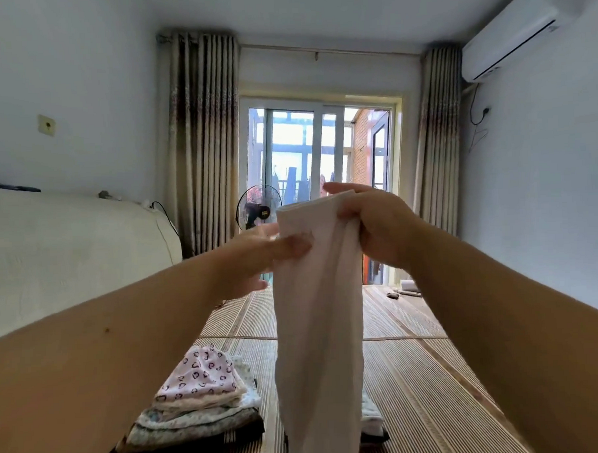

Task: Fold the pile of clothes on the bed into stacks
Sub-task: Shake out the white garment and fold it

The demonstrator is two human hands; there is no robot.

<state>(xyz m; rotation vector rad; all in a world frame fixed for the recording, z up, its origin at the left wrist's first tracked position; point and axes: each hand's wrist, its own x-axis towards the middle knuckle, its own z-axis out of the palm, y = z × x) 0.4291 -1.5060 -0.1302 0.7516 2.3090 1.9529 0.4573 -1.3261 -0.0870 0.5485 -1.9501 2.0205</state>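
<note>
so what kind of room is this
Probably a home bedroom: a mat-covered bed with a stack of folded clothes, curtains at a balcony door, and a wall air conditioner.

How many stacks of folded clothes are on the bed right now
2. The left stack, topped by a heart-print piece, sits beside the hanging white garment; the right stack peeks out behind that garment, mostly hidden.
</note>
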